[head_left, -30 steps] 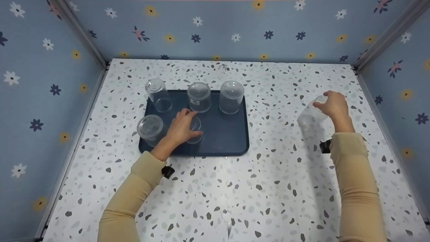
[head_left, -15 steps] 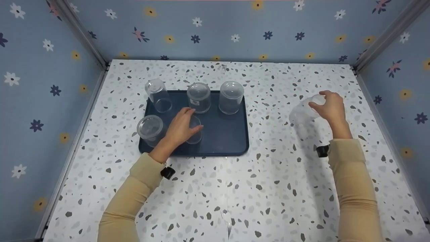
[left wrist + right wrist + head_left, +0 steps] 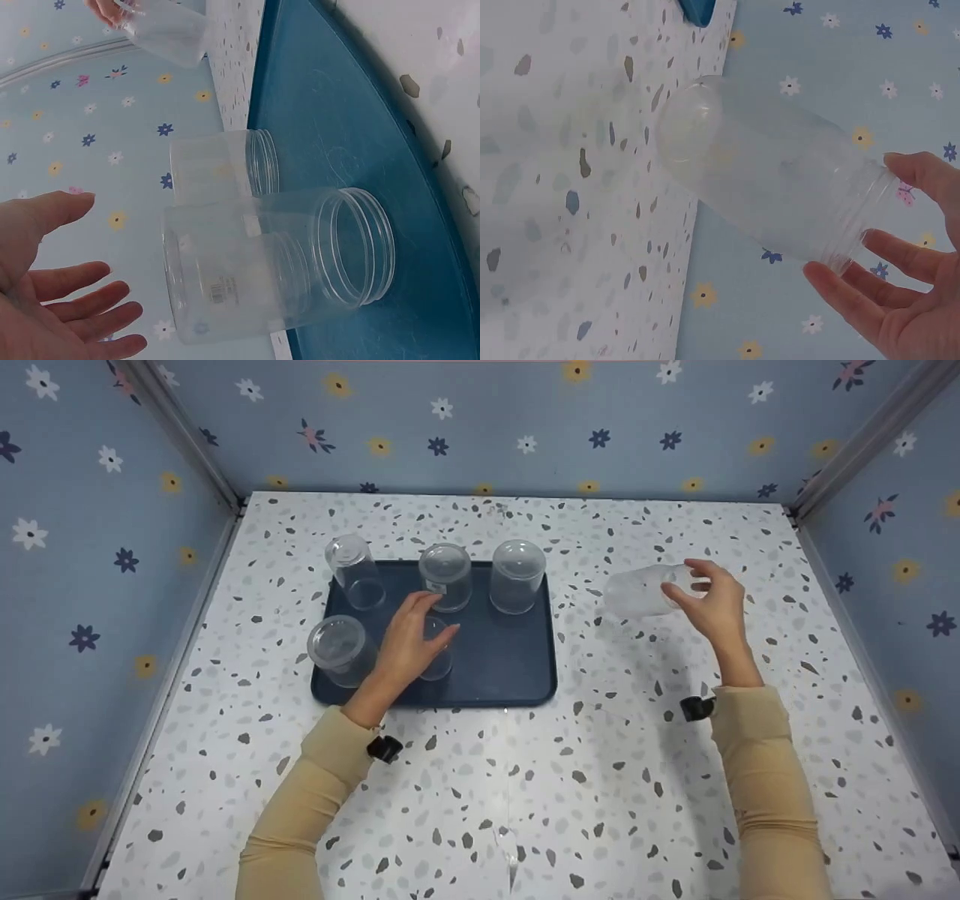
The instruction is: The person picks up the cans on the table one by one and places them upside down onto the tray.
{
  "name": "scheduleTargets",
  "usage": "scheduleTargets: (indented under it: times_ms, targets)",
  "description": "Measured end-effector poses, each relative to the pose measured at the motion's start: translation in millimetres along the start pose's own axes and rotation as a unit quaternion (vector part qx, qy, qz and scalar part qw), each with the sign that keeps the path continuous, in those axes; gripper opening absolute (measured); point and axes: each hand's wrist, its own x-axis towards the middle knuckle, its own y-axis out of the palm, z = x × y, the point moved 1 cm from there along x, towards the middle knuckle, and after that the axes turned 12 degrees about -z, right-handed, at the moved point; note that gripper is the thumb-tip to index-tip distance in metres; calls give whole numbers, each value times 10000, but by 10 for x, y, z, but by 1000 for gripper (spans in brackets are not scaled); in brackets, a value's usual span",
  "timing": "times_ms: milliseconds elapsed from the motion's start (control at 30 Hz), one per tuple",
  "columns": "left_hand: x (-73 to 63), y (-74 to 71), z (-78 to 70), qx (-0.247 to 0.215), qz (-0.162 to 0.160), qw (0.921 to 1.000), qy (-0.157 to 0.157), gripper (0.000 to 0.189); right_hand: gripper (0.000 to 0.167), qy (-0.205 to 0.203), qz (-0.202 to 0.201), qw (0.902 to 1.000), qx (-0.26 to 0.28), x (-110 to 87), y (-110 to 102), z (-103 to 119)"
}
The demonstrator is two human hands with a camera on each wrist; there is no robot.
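Observation:
In the head view my right hand (image 3: 716,604) holds a clear plastic jar (image 3: 637,594) above the table, right of the tray. Thumb and fingers pinch its threaded neck in the right wrist view, and the jar lies tilted, base pointing left. My left hand (image 3: 405,649) is over the dark blue tray (image 3: 506,667), its fingers spread beside a clear jar (image 3: 436,664) standing mouth down. The left wrist view shows a gap between those fingers (image 3: 90,300) and that jar. In the head view the hand partly hides it.
Other clear jars stand upside down on the tray: front left (image 3: 337,649), back left (image 3: 349,559), back middle (image 3: 447,570) with a small label, and back right (image 3: 517,574). Flowered panels (image 3: 480,435) wall in the speckled table (image 3: 562,780) at the back and sides.
My right hand has moved left toward the tray, and its jar has tipped further onto its side. My left hand has lifted off the front middle jar, fingers opening wider.

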Motion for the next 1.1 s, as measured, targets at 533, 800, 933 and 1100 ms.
scheduleTargets:
  times_ms: [533,800,933,1100]
  targets:
    - [-20,154,-84,-823,-783,9931,294,49,42,-446,-116,9754,2155,-369,198,498]
    - [-32,240,-144,-1015,-1036,9887,392,47,39,-399,243,9627,2664,-506,262,714]
    - [-36,281,-182,-1121,-1008,9877,418,47,40,-213,460,9567,2867,-562,307,747]
    - [-38,330,-217,-1551,-760,9841,415,46,40,8,723,9449,3194,-634,359,774]
